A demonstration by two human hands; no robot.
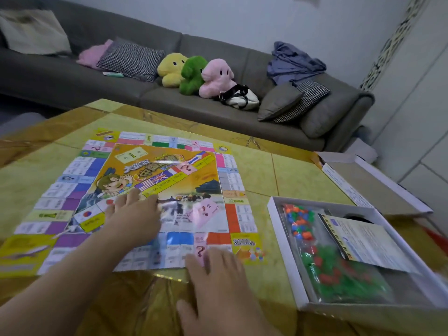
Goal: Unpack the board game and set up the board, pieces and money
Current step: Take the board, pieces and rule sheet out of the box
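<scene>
Yellow glossy table (pixel 278 170) carries thin paper game board (pixel 135 190), unfolded flat, creases showing. Open white cardboard box (pixel 275 214) just right of it, clear bags of small plastic pieces (pixel 315 246) plus rules sheet (pixel 363 241) inside. Left hand (pixel 135 219) flat on board middle, fingers straight, forearm stretched forward. Right hand (pixel 215 275) flat, fingers spread, tips on board's near edge.

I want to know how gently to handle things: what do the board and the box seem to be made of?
Board: thin glossy paper, it seems; fold creases show and light glares off it. Box: white cardboard, matte, with thin upright walls.
</scene>
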